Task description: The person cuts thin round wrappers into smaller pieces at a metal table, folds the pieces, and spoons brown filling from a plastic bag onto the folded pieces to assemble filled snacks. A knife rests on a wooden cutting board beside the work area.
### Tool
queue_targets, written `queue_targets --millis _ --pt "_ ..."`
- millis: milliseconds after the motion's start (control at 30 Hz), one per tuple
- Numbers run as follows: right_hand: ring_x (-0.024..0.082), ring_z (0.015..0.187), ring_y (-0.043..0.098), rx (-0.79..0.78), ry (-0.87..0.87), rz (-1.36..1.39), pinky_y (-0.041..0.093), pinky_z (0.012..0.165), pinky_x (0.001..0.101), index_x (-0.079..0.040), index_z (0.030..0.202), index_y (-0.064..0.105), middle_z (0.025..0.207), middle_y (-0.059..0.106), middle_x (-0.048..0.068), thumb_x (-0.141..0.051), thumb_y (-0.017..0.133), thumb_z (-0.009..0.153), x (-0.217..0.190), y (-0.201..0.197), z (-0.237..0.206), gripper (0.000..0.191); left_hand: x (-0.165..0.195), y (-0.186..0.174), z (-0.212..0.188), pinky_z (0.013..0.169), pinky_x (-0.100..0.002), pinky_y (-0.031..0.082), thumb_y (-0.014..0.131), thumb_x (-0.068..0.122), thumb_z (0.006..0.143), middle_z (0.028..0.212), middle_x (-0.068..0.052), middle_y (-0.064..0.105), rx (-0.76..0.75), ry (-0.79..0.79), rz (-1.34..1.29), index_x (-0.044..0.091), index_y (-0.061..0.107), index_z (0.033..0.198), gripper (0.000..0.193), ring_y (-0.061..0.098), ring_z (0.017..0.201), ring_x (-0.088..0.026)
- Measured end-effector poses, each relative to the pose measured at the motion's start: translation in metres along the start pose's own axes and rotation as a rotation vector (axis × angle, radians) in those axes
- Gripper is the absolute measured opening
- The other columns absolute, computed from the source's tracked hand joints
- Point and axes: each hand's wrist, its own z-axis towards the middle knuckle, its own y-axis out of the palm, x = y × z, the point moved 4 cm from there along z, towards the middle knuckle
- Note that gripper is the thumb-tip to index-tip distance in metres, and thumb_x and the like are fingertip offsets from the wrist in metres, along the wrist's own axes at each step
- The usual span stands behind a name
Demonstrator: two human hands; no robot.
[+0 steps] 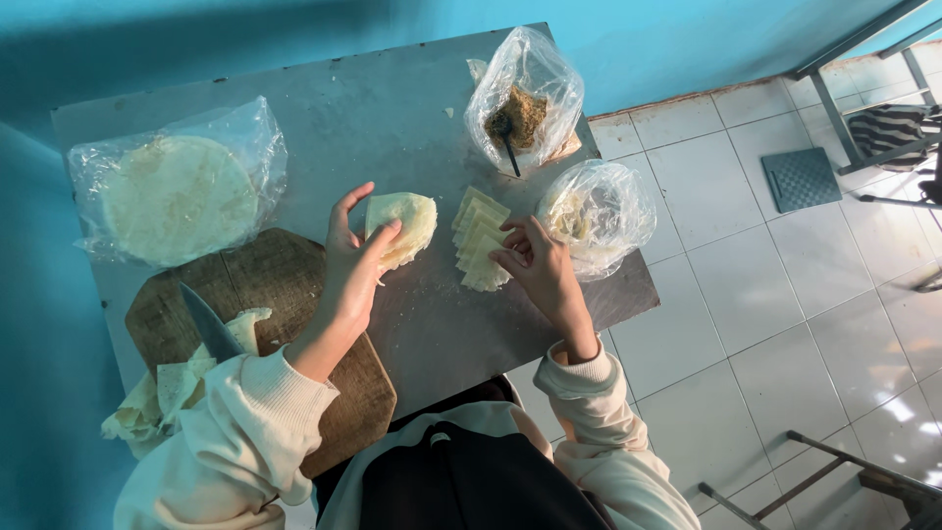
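- Folded stack of pale dough sheets [404, 224] sits near mid-bench, held by the left hand [351, 267]; fingers curled round its near edge, thumb on top, so the hand is clamped on it.
- Row of cut wrapper pieces [479, 240], wedge/square shaped, fanned & overlapping, just right of the folded stack.
- Right hand [538, 267] rests on the near end of that row; fingertips pinched together on the lowest piece.
- Both arms in cream long sleeves w/ ribbed cuffs.
- Clear plastic bag [599, 211] w/ pale contents lies just right of the right hand, touching the bench's right edge.
- Behind the row, another clear bag [525, 93], open at top, holds brownish crumbly filling w/ a dark spoon handle [510, 152] sticking out.
- Far left: bag of round flat wrappers [179, 191], sealed-looking, well apart from the hands.
- Round wooden cutting board [285, 285] at near-left, under the left forearm; knife [208, 322] lies on it, blade pointing away from the person.
- Dough offcuts [162, 393] piled at the board's near-left edge, some hanging past it.
- Bench [383, 118] is grey metal, scuffed, dusted w/ flour.
- Turquoise wall behind & left; white tiled floor to the right, w/ metal frame legs & a grey mat.
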Motion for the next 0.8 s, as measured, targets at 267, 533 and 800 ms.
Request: queue_targets --millis 267,533,800 --pt "0.011 0.071 0.056 -0.022 -0.016 -0.014 0.049 0.066 0.0275 -0.002 0.12 0.065 0.084 0.065 0.003 -0.011 0.084 0.084 -0.008 0.001 0.002 0.042 0.0 -0.001 0.0 0.086 -0.034 0.062 0.069 0.009 0.092 0.121 -0.012 0.06 0.0 -0.006 0.008 0.012 0.042 0.149 0.063 0.068 0.108 -0.02" --pt "0.025 0.095 0.058 0.048 -0.182 -0.243 0.05 0.084 0.039 -0.011 0.102 0.076 0.102 0.063 0.007 -0.013 0.082 0.083 -0.026 -0.002 0.0 0.02 0.001 -0.001 -0.001 0.083 -0.032 0.061 0.069 0.012 0.092 0.114 -0.012 0.062 0.009 -0.024 0.049 0.013 0.041 0.15 0.065 0.07 0.104 -0.018" --pt "0.026 0.097 0.06 0.092 -0.193 -0.249 0.051 0.084 0.0393 -0.01 0.103 0.08 0.1 0.064 0.008 -0.01 0.077 0.089 -0.033 -0.001 -0.002 0.014 -0.004 -0.005 0.003 0.075 -0.029 0.06 0.071 0.013 0.091 0.112 -0.01 0.063 -0.009 -0.018 0.013 0.015 0.038 0.151 0.069 0.068 0.099 -0.016"
